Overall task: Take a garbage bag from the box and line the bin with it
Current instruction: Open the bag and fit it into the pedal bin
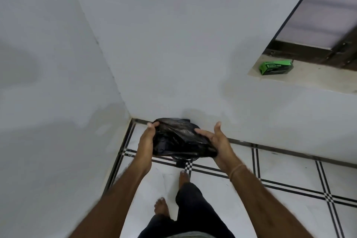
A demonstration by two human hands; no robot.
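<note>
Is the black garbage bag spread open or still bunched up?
Bunched up: the garbage bag is a crumpled black bundle between the left hand and right hand.

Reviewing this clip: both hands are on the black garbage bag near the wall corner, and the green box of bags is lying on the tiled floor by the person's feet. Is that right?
Not quite. The head view shows the left hand and right hand on the black garbage bag near the wall corner, but the green box is not on the tiled floor by the feet; it lies on the window ledge, up at the right.

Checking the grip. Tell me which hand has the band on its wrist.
The right hand: a thin band circles its wrist. The left hand, across the black garbage bag, has a bare wrist.
</note>
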